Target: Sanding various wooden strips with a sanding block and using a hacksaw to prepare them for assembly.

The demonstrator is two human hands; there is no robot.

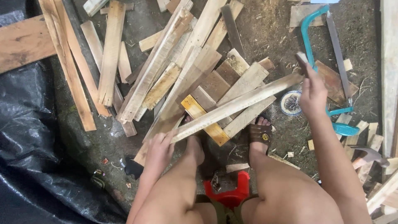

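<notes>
My left hand [158, 150] was closed around the near end of a long pale wooden slat [236, 105], fingers wrapped over its edge. My right hand [313, 92] was raised at the slat's far end, closed in a fist on a small dark-ended tool [302, 61]; I could not tell what kind of tool it was, as only its tip showed above the knuckles. The slat ran slantwise between the two hands, lying across a heap of short boards [215, 83] ahead of my knees.

Just below the slat, between the hands, a yellow-painted board [203, 118] lay in the heap. Just left of the right hand stood a small round container with a blue rim [283, 103], holding what appeared to be nails; no label was legible on it. Beyond and to the right of the right hand lay a teal-framed bow saw [309, 29]. Lower right, well apart from that hand, a claw hammer head [371, 155] rested among offcuts.

My right foot wore a brown sandal [260, 135], set under the slat's middle. A red plastic stool [232, 193] showed between my knees. Left of the left hand, black plastic sheeting [29, 145] covered the ground, with longer planks [66, 62] lying beyond it.
</notes>
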